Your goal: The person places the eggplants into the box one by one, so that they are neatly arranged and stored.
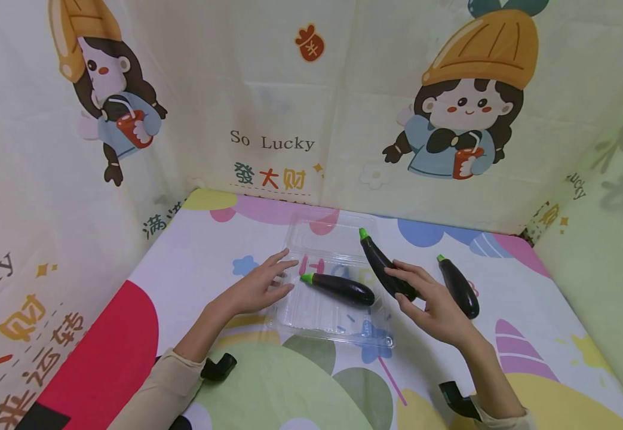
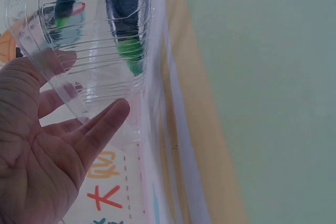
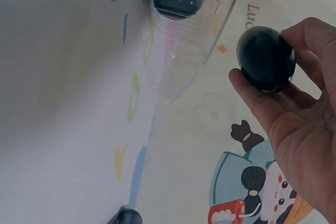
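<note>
A clear plastic box [image 1: 311,319] with its lid [image 1: 322,233] folded back lies on the table. One dark glossy eggplant [image 1: 343,289] with a bright green tip rests inside it, the tip to the left. My left hand [image 1: 261,283] is at the box's left side, fingers fairly straight; in the left wrist view several fingers show against or through the clear wall. With thumb and fingers my right hand [image 1: 433,301] grips the blunt end of a second eggplant [image 1: 378,260], held tilted over the box's right side, green tip pointing away.
A third eggplant [image 1: 459,286] lies on the table right of my right hand. The patterned tablecloth [image 1: 182,322] runs up to printed cloth walls [image 1: 343,107] at the back and both sides. A dark wrist camera [image 1: 218,366] sits on my left wrist.
</note>
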